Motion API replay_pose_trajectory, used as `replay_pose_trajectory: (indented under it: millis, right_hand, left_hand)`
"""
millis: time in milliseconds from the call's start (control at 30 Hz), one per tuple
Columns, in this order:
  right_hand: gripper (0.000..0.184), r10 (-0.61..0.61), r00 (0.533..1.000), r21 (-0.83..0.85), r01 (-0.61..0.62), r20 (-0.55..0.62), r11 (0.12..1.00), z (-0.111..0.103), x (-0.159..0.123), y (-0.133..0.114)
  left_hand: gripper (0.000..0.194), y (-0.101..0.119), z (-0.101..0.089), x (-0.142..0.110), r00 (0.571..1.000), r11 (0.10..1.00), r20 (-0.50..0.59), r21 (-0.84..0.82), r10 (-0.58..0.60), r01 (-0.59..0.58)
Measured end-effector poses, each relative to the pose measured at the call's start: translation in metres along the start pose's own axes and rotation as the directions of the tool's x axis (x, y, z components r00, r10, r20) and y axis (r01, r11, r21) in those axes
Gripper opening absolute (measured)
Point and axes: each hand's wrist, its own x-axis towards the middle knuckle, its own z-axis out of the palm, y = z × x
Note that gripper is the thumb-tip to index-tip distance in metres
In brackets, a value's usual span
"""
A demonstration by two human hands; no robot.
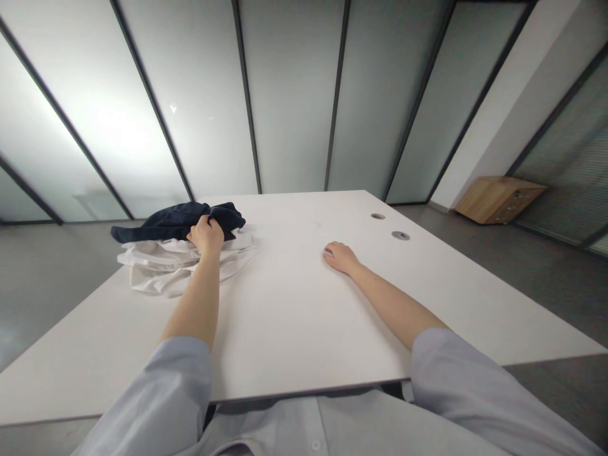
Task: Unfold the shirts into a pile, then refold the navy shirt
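Observation:
On the left of the table lies a pile of clothes, a dark navy garment (pixel 166 223) heaped over white cloth (pixel 164 278). My left hand (pixel 208 236) is closed on the navy garment, pinching a fold near its right end. What kind of garment it is cannot be made out from its crumpled shape. The white cloth spreads out under it and behind my left wrist. My right hand (pixel 341 258) is over the middle of the table, apart from the clothes. Its fingers are curled in loosely, and nothing shows in them.
The white table (pixel 304 329) reaches from my body toward a frosted glass wall (pixel 289 95). Two round cable holes, a farther one (pixel 377 216) and a nearer one (pixel 401 235), are set in its right side. A wooden drawer cabinet (pixel 494 199) stands on the floor at right.

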Motion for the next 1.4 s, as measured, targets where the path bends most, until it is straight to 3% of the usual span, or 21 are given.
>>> replay_pose_trajectory:
  millis: [67, 167, 300, 367, 467, 600, 733, 900, 933, 1000, 1067, 1133, 1200, 1267, 1333, 1400]
  right_hand:
    - [0.033, -0.005, 1.0, 0.0, 0.005, -0.003, 1.0, 0.001, 0.0, 0.0]
    - [0.032, -0.005, 1.0, 0.003, 0.005, -0.006, 1.0, 0.001, 0.0, 0.001]
    - [0.032, -0.004, 1.0, -0.003, 0.004, -0.004, 1.0, 0.001, 0.001, 0.002]
    - [0.033, -0.002, 1.0, 0.0, 0.002, -0.002, 1.0, 0.001, 0.001, 0.002]
    - [0.034, 0.0, 1.0, 0.012, 0.0, 0.001, 1.0, 0.003, 0.002, 0.004]
    - [0.037, -0.007, 1.0, 0.023, 0.007, -0.023, 1.0, 0.007, 0.003, 0.006]
    - [0.044, -0.014, 0.992, 0.053, 0.02, -0.122, 0.998, 0.01, 0.006, 0.007]
    - [0.045, -0.055, 0.952, 0.097, 0.088, -0.3, 0.991, 0.002, 0.006, 0.002]
    - [0.044, -0.096, 0.95, 0.098, 0.13, -0.296, 0.987, 0.001, 0.005, 0.001]
    - [0.04, -0.182, 0.957, 0.114, 0.212, -0.226, 0.971, -0.001, 0.004, -0.002]
    - [0.039, -0.236, 0.964, 0.146, 0.253, -0.122, 0.956, -0.002, 0.003, -0.005]
    - [0.04, -0.227, 0.973, 0.149, 0.232, -0.049, 0.961, -0.001, 0.002, -0.006]
    - [0.044, -0.162, 0.987, 0.105, 0.163, -0.019, 0.981, 0.0, 0.002, -0.005]
    - [0.051, -0.066, 0.998, 0.048, 0.065, 0.001, 0.997, 0.001, 0.003, -0.001]
    - [0.06, 0.038, 0.999, 0.01, -0.038, 0.023, 0.999, 0.001, 0.005, 0.004]
    - [0.065, 0.137, 0.99, -0.011, -0.137, 0.041, 0.991, 0.002, 0.006, 0.009]
  left_hand:
    - [0.034, 0.008, -0.002, 0.004, 1.0, 0.997, 0.002, -0.071, 0.023, -0.023]
    - [0.033, 0.025, 0.005, -0.005, 0.984, 0.971, 0.063, -0.18, 0.169, -0.156]
    - [0.034, 0.049, 0.034, -0.049, 0.897, 0.917, 0.257, -0.275, 0.359, -0.289]
    - [0.035, 0.056, 0.054, -0.077, 0.829, 0.908, 0.389, -0.286, 0.401, -0.305]
    - [0.036, 0.059, 0.076, -0.11, 0.679, 0.887, 0.571, -0.312, 0.462, -0.341]
    - [0.034, 0.063, 0.081, -0.131, 0.489, 0.829, 0.67, -0.453, 0.559, -0.328]
    - [0.027, 0.071, 0.066, -0.14, 0.271, 0.766, 0.719, -0.625, 0.641, -0.153]
    - [0.018, 0.076, 0.052, -0.141, 0.053, 0.727, 0.74, -0.669, 0.67, 0.151]
    - [0.018, 0.075, 0.052, -0.139, 0.045, 0.718, 0.735, -0.672, 0.677, 0.184]
    - [0.02, 0.073, 0.055, -0.135, 0.101, 0.714, 0.734, -0.677, 0.671, 0.177]
    - [0.023, 0.068, 0.06, -0.13, 0.22, 0.747, 0.737, -0.663, 0.638, 0.056]
    - [0.026, 0.062, 0.065, -0.124, 0.336, 0.799, 0.729, -0.581, 0.596, -0.158]
    - [0.031, 0.055, 0.068, -0.117, 0.437, 0.833, 0.713, -0.413, 0.548, -0.369]
    - [0.037, 0.049, 0.07, -0.111, 0.53, 0.842, 0.693, -0.216, 0.489, -0.495]
    - [0.041, 0.045, 0.07, -0.107, 0.603, 0.843, 0.669, -0.066, 0.434, -0.534]
    - [0.046, 0.042, 0.069, -0.106, 0.637, 0.832, 0.648, 0.01, 0.417, -0.555]
